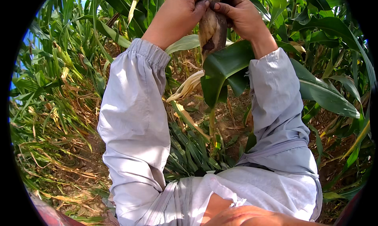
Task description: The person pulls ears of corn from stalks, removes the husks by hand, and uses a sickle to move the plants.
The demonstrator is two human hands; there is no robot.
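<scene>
An ear of corn in a dry brown husk (213, 32) stands upright at the top middle, its upper end cut off by the picture's rim. From the left, my left hand (184, 15) grips the upper husk, thumb against it. My right hand (240, 15) pinches the husk from the other side, and the two thumbs nearly meet. Broad green corn leaves (227, 63) hang just below the ear. Pale dry husk strips (189, 85) stick out lower left of it. Some of my fingers are hidden behind the ear.
Dense green corn plants (330, 52) rise on the right and more (65, 60) on the left. A corn stalk (212, 122) stands between my forearms, with cut-looking long green leaves (192, 149) low by my body. Dry leaves (71, 158) lie at the lower left.
</scene>
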